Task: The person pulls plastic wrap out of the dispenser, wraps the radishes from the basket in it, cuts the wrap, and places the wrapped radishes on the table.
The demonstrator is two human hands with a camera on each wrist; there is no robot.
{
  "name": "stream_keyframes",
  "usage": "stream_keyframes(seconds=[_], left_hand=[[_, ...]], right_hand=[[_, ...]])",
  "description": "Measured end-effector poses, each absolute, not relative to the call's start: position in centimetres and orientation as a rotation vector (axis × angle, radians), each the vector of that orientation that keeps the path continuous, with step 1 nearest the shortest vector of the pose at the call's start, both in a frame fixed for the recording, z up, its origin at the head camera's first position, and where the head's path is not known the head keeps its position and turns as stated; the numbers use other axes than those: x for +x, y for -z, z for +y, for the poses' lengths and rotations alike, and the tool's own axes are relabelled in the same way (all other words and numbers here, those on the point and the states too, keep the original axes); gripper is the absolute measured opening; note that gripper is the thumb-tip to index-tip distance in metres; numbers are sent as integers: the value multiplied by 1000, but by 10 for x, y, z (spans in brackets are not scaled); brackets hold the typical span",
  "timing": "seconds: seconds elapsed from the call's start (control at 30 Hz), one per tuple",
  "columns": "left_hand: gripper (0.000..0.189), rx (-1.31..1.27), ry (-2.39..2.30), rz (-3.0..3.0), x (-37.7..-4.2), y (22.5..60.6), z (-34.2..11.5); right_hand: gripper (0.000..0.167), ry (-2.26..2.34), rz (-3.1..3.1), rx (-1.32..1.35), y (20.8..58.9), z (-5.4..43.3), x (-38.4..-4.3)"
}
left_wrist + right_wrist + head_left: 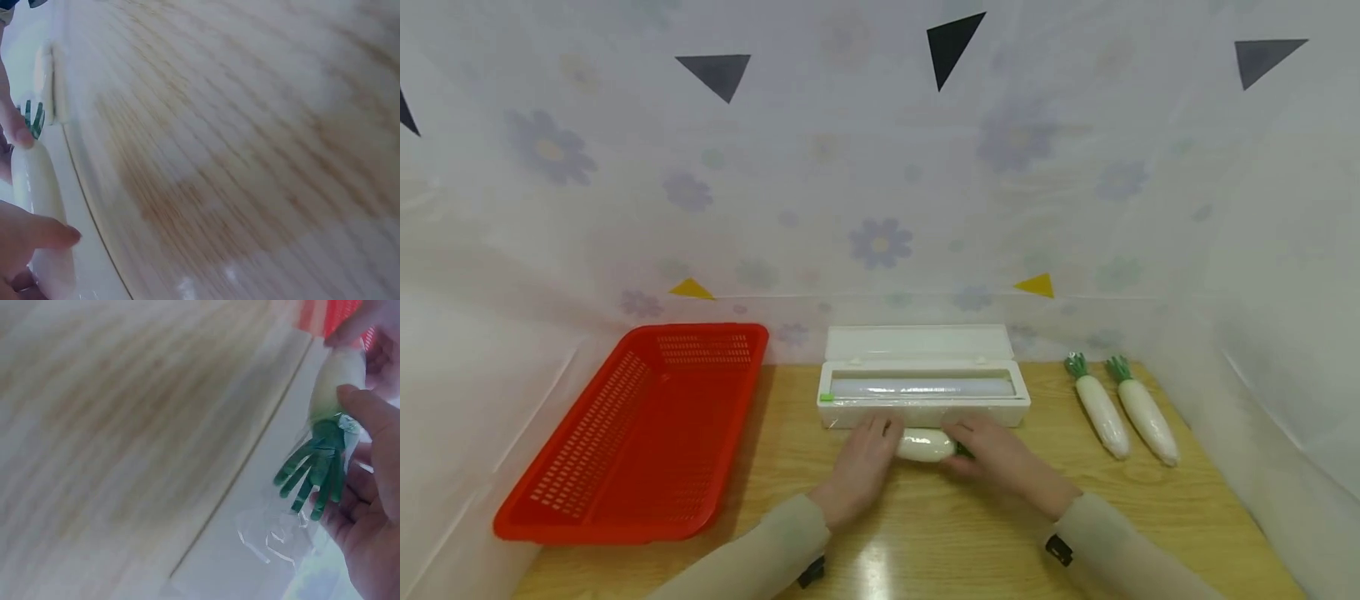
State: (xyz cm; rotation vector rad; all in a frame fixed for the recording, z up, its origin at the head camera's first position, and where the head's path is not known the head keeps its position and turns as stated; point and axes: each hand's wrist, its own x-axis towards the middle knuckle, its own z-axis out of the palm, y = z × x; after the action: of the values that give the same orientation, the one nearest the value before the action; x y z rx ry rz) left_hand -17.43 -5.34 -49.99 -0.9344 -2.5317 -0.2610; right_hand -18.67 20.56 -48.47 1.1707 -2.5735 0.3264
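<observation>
A white radish [925,445] with a short green top lies crosswise in front of the white cling film dispenser [925,414]. My left hand [867,461] grips its plain end, the thumb along its side in the left wrist view. At the leafy end my right hand [992,454] holds the radish [337,381], thumb on top and fingers curled beneath. Clear film clings around the green leaves [319,465] and hangs loose past them in the right wrist view. The dispenser's lid [919,342] is raised, and a film roll [921,387] shows inside.
A red plastic basket [730,467] stands on the left of the wooden table [940,550]. Two more white radishes [1102,415] with green tops lie at the right back. A flower-patterned white curtain [880,167] encloses the back and sides.
</observation>
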Motion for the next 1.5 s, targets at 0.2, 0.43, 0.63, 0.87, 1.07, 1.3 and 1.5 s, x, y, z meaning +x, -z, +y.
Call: stream_keyframes(seconds=[0.2,0.43,0.63,0.87,1.07,1.3,1.5], left_hand=[[36,-947,380,-2503,-167,493,-59],[41,-962,406,-2471,-161,487,-56],[42,-955,420,-2442,-156,483,-49],[38,-962,392,-2441,-150,494,-46],[34,-1005,360,-2463,-142,497,-52],[31,-1091,370,-2584,-128,502,-66],[34,-1177,432,-2679,-115,511,-77]], right_hand=[[55,-255,-2549,1176,476,209,-188],[55,-181,-2573,1120,468,209,-182],[57,-128,-2469,1121,468,220,-182],[55,-110,-2523,1155,476,224,-173],[53,-149,-2484,1165,489,219,-163],[49,-244,-2517,1192,503,213,-147],[58,-198,-2553,1207,506,211,-130]])
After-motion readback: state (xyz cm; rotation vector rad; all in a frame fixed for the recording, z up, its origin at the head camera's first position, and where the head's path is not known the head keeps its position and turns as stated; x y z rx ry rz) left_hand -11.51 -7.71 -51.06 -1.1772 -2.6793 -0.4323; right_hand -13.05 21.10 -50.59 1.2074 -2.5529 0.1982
